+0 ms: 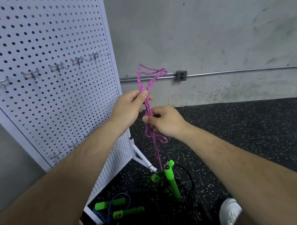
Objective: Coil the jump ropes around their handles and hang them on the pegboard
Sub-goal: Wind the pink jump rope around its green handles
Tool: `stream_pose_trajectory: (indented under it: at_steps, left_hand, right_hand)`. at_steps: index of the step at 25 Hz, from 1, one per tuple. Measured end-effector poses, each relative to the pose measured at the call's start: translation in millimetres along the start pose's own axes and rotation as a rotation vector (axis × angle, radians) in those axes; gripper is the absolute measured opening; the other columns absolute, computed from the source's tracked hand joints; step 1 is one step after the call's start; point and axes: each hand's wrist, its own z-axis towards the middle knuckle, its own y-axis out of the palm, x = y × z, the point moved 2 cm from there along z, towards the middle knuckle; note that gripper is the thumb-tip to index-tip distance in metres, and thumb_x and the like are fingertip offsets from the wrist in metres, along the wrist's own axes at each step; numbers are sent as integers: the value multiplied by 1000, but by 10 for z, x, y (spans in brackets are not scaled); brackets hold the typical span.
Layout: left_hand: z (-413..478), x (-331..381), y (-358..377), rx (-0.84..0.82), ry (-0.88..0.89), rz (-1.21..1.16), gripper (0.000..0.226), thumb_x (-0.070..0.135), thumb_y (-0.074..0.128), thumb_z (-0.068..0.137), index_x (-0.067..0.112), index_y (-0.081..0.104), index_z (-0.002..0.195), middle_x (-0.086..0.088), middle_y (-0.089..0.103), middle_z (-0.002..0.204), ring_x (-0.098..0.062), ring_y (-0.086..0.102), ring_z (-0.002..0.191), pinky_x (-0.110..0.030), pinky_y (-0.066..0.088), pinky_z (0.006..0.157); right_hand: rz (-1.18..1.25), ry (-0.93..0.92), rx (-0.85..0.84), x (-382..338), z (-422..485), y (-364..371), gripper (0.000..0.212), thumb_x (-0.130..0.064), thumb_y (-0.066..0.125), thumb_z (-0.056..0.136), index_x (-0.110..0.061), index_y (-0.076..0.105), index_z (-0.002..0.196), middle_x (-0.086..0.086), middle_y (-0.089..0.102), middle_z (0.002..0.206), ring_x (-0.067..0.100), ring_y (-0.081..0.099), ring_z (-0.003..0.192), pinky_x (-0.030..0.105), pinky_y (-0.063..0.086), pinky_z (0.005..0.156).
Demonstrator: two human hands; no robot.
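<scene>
The job is only just getting going. The left hand [131,105] pinches the pink rope [148,108] between thumb and fingers [144,94]. Just under it, the right hand [166,121] pinches the same rope with curled fingers. A loop of rope sticks up above the left fingers. A small loop hangs below the right fingers. Far under both hands, the rope's two green handles [170,178] dangle close to the floor. The rope is not wound around them yet.

Down past the left fingers, a blue rope [108,209] lies loose on the floor beside the foot of the pegboard [53,102]. It is not wound up either.

The hooks [31,73] on the pegboard, off to the left of the fingers, have nothing on them. So I think all the winding and all the hanging are left to do.
</scene>
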Motion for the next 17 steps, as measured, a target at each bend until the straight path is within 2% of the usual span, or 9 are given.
stream_pose_trajectory:
  at_steps: [3, 6, 7, 10, 12, 13, 15, 17]
  left_hand:
    - [-109, -95, -4, -129, -43, 95, 29, 40, 43, 107, 31, 65, 124, 17, 69, 105, -2, 66, 90, -13, 48, 72]
    - [-166, -323, 91, -310, -107, 112, 20, 36, 54, 103, 41, 62, 120, 17, 71, 114, -2, 67, 104, -31, 51, 96]
    - [-169, -363, 127, -320, -106, 120, 17, 31, 57, 102, 41, 65, 114, 18, 73, 111, 0, 67, 103, -33, 50, 96]
    - [-118, -340, 192, -197, -88, 100, 13, 19, 60, 101, 26, 71, 104, 9, 76, 97, -5, 71, 86, -24, 52, 77]
    - [-82, -253, 150, -110, -81, 134, 12, 20, 60, 101, 21, 72, 100, 8, 75, 89, -1, 69, 70, -18, 45, 66]
    - [-65, -205, 111, -82, -71, 153, 13, 21, 59, 102, 23, 72, 98, 9, 74, 86, 1, 69, 67, -18, 44, 65]
    - [-30, -136, 27, -43, -45, 131, 15, 23, 59, 102, 26, 71, 94, 8, 76, 85, -3, 70, 71, -23, 49, 72]
    - [-5, -72, -25, -12, -18, 68, 15, 23, 59, 101, 26, 71, 95, 9, 77, 90, -12, 72, 77, -34, 54, 83]
  right_hand:
    - [131, -13, 81, -91, 23, -136, 17, -24, 67, 96, -13, 73, 84, 14, 71, 73, 23, 64, 59, 49, 58, 68]
    - [231, -28, 158, -174, 79, -250, 27, -21, 68, 95, 3, 68, 83, 7, 67, 63, 19, 63, 53, 44, 58, 64]
    - [242, -28, 174, -195, 93, -264, 30, -21, 69, 95, 7, 65, 84, 5, 66, 62, 19, 62, 53, 44, 57, 64]
    - [256, -84, 201, -222, 86, -279, 33, -23, 69, 95, 8, 63, 85, 6, 66, 65, 16, 60, 54, 37, 53, 61]
    - [247, -96, 153, -209, 56, -297, 26, -26, 69, 94, 0, 68, 90, 2, 65, 71, 8, 57, 56, 26, 48, 59]
    - [222, -74, 88, -185, 33, -305, 21, -26, 70, 93, -6, 71, 99, -4, 66, 75, 2, 57, 58, 21, 45, 61]
    - [108, -9, -65, -103, -17, -287, 27, -23, 73, 89, -14, 71, 114, -11, 68, 81, -7, 57, 60, 20, 44, 68]
    - [-29, 7, -136, -6, -49, -228, 20, -25, 76, 85, -14, 74, 102, -3, 72, 78, 1, 58, 59, 26, 46, 70]
